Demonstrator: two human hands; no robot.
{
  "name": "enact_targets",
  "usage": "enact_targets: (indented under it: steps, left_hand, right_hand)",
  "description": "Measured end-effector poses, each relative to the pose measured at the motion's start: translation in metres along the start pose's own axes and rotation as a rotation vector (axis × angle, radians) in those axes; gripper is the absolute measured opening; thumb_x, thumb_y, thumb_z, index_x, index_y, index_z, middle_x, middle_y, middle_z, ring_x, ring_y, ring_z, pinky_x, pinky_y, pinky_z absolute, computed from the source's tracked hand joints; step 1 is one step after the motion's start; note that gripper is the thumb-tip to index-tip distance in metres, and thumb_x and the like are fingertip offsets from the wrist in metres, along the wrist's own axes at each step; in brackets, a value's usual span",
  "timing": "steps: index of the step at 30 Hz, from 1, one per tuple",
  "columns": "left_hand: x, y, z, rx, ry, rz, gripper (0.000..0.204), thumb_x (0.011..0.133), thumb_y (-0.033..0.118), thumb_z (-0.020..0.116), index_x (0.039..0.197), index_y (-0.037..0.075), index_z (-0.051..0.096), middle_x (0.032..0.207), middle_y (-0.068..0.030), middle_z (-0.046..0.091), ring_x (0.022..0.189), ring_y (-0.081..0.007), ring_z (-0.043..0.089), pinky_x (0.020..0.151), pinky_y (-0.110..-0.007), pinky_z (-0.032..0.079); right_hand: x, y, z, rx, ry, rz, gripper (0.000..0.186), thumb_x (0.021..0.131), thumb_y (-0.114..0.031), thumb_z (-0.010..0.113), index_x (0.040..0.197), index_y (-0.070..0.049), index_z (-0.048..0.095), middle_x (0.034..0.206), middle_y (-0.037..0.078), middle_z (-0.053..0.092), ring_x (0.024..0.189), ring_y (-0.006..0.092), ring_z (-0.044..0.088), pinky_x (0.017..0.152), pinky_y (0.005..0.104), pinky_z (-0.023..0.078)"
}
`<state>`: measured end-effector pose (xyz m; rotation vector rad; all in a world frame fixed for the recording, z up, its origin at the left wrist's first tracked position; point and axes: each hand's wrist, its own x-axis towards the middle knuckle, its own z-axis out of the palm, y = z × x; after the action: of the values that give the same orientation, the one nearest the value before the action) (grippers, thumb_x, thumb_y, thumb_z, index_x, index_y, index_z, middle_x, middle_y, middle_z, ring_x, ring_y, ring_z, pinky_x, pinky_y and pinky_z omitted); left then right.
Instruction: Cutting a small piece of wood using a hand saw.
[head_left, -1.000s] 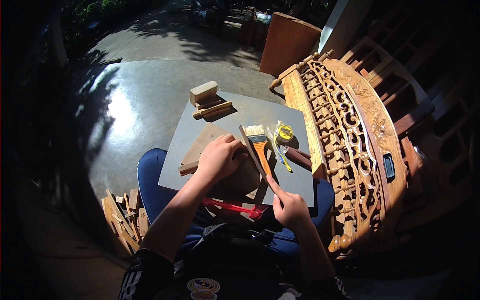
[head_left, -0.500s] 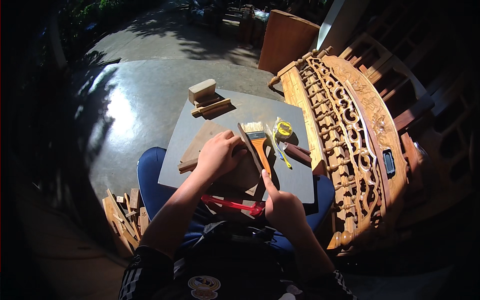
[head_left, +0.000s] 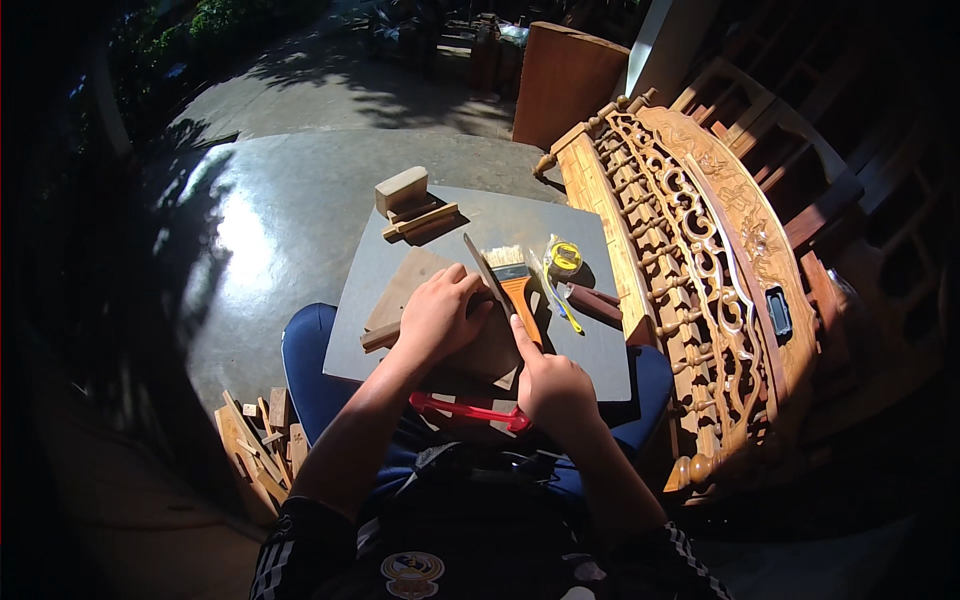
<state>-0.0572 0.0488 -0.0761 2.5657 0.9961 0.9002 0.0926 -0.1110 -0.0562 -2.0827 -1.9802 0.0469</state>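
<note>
My left hand [head_left: 440,312] is closed, fingers curled down over a wooden strip [head_left: 381,336] whose end sticks out to the left. Under it lies a flat brown board [head_left: 408,275] on the grey tabletop [head_left: 360,285]. In my right hand [head_left: 555,385] is a tool with a long, narrow dark blade [head_left: 487,268], possibly a saw; its handle is hidden in the fist. The index finger stretches along the blade, which points away and slightly left, just right of my left hand. A paintbrush [head_left: 516,292] with an orange handle lies beside the blade.
A yellow tape measure [head_left: 566,258], a blue-yellow thin tool [head_left: 563,308] and dark wood pieces [head_left: 594,303] lie right. Wooden blocks [head_left: 402,190] sit at the far edge. A red bar-shaped tool [head_left: 465,408] is at the near edge. A carved bench [head_left: 720,240] stands right; offcuts [head_left: 262,445] lie left.
My right hand has pushed the narrow blade forward and slightly left, its tip now reaching farther past my left hand. The left hand holds its place on the wood.
</note>
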Motion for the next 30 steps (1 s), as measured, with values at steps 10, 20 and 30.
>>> enact_targets:
  steps: [10, 20, 30]
  left_hand:
    - [0.0, 0.002, 0.012, -0.011, 0.038, 0.016, 0.026, 0.086, 0.03, 0.074, 0.098, 0.008, 0.069, 0.095, -0.012, 0.061, 0.094, -0.0331, 0.066, 0.08, -0.044, 0.055]
    - [-0.007, -0.002, 0.007, -0.045, -0.022, 0.077, 0.029, 0.087, 0.032, 0.074, 0.1, 0.007, 0.066, 0.096, -0.0126, 0.061, 0.097, -0.0333, 0.066, 0.082, -0.045, 0.054]
    - [-0.007, -0.004, 0.016, 0.046, 0.059, 0.105, 0.029, 0.087, 0.031, 0.072, 0.102, 0.007, 0.065, 0.095, -0.0122, 0.061, 0.097, -0.0318, 0.064, 0.081, -0.044, 0.054]
  right_hand:
    - [0.016, -0.002, 0.004, 0.021, -0.027, 0.068, 0.069, 0.088, -0.01, 0.057, 0.156, -0.016, 0.044, 0.067, 0.023, 0.065, 0.064, 0.0428, 0.068, 0.066, 0.0546, 0.057]
    - [-0.037, -0.007, -0.016, 0.154, -0.041, 0.091, 0.066, 0.088, -0.003, 0.055, 0.153, -0.013, 0.048, 0.063, 0.028, 0.06, 0.066, 0.0474, 0.067, 0.065, 0.057, 0.053]
    - [0.01, 0.004, 0.019, 0.103, -0.045, 0.108, 0.071, 0.09, -0.011, 0.056, 0.159, -0.016, 0.038, 0.067, 0.022, 0.066, 0.067, 0.0433, 0.07, 0.07, 0.0551, 0.058]
